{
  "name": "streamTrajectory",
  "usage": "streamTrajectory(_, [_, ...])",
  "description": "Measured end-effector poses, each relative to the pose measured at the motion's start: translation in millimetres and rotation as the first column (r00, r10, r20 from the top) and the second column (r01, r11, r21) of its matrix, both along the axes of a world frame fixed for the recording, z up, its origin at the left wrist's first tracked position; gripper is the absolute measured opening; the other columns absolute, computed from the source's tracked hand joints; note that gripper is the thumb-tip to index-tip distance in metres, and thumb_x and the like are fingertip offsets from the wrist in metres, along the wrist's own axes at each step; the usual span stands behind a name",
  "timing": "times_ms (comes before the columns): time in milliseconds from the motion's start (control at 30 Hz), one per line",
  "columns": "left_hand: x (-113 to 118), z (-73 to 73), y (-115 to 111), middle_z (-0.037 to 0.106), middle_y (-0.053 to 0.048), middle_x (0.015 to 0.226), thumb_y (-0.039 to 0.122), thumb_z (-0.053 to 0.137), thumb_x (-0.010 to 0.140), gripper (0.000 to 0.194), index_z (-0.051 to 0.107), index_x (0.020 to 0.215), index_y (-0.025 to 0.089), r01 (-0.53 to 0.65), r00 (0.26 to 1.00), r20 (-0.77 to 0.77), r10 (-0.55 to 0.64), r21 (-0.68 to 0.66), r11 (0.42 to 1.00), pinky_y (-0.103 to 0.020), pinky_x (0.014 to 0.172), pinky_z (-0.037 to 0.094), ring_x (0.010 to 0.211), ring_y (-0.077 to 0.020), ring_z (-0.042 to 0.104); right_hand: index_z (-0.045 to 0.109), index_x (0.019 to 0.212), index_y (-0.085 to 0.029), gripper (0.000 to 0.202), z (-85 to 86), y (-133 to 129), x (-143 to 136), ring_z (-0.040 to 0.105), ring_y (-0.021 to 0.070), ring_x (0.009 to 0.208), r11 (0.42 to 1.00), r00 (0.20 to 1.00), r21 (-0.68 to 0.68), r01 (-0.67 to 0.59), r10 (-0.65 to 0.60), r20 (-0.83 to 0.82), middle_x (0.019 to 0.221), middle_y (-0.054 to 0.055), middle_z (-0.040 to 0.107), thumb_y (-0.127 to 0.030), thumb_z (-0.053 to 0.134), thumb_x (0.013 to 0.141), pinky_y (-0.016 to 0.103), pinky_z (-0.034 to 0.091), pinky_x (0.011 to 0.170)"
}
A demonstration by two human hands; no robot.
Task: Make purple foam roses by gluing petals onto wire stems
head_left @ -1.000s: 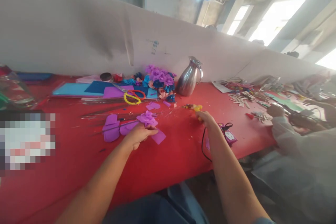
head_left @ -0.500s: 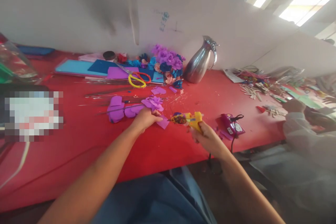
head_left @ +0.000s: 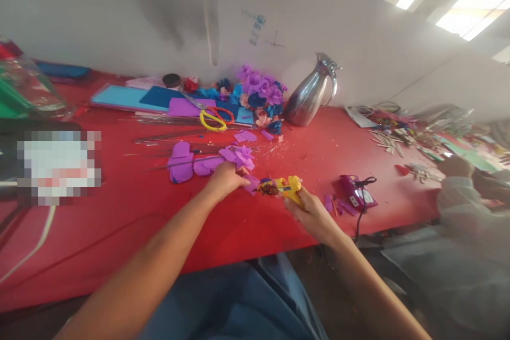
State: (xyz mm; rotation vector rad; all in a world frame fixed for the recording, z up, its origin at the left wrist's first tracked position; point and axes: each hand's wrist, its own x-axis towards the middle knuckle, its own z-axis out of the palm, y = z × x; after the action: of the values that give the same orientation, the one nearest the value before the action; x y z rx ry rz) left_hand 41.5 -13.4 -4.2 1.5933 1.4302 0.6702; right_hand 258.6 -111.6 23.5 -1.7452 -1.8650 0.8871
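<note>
Okay, right grip [head_left: 312, 211] wrapped round glue gun [head_left: 293, 189], left grip [head_left: 223, 180] pinching purple paper piece [head_left: 252, 184] beside paper flower [head_left: 241, 156], over bench [head_left: 235, 231]. I'd steady nozzle [head_left: 257, 189], keeping fingertips [head_left: 244, 183] clear.

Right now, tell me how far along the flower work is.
Looks done: the bunched purple flowers beside the steel jug. In hand: the left hand holds another purple flower, the right hand a yellow glue gun, its tip near a purple piece. Apparently left: that piece and other cut pieces on the table.
</note>
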Motion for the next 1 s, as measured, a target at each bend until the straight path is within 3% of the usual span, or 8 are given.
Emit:
streamTrajectory(133, [0.2,2.2,-0.3,0.06,0.002,0.057,0.013,0.069,0.056,0.013,0.057,0.054,0.017,0.028,0.998,-0.053,-0.026,0.027,0.999,-0.025,0.056,0.036,0.063,-0.0158,0.058,0.05,0.094,-0.02,0.021,-0.6,1.4,0.0,0.047,0.0137,0.054,1.0,1.0,-0.009,-0.021,0.021,0.007,0.063,-0.001,0.051,-0.04,0.046,0.088,0.023,0.033,0.05])
streamTrajectory(367, [-0.2,0.9,3.1,0.067,-0.001,0.067,0.015,0.074,0.052,0.02,0.065,0.07,0.015,0.079,0.986,-0.148,-0.073,0.037,0.996,-0.026,0.056,0.037,0.067,-0.0195,0.062,0.052,0.094,-0.019,0.022,4.3,2.1,0.2,0.044,0.0129,0.053,1.0,1.0,-0.002,-0.023,0.023,0.014,0.064,0.0,0.051,-0.039,0.047,0.087,0.022,0.03,0.047])
streamTrajectory(600, [-0.4,4.4,1.2,0.068,-0.001,0.064,0.014,0.075,0.048,0.019,0.065,0.064,0.017,0.033,0.996,-0.086,-0.029,0.04,0.999,-0.027,0.057,0.038,0.069,-0.0219,0.063,0.053,0.094,-0.02,0.021,9.3,5.4,-0.2,0.044,0.013,0.054,1.0,1.0,-0.004,-0.021,0.021,-0.001,0.062,-0.001,0.049,-0.038,0.047,0.086,0.022,0.03,0.049])
streamTrajectory(733, [-0.3,9.3,-0.1,0.063,0.001,0.056,0.016,0.075,0.048,0.015,0.062,0.056,0.017,0.024,0.992,-0.124,-0.018,0.04,0.999,-0.026,0.053,0.034,0.063,-0.0202,0.061,0.05,0.089,-0.02,0.021,7.8,8.3,2.3,0.045,0.0132,0.054,1.0,1.0,-0.002,-0.013,0.013,-0.006,0.061,-0.001,0.049,-0.041,0.047,0.086,0.022,0.031,0.05])
streamTrajectory(1000, [-1.8,7.8,-1.0,0.063,0.001,0.06,0.019,0.074,0.052,0.016,0.062,0.062,0.017,0.06,0.993,-0.104,-0.056,0.037,0.997,-0.025,0.054,0.034,0.064,-0.0192,0.06,0.048,0.084,-0.02,0.027,0.9,17.6,11.1,0.047,0.0131,0.053,1.0,1.0,0.013,0.023,-0.023,-0.017,0.06,-0.002,0.049,-0.047,0.046,0.085,0.023,0.032,0.05])
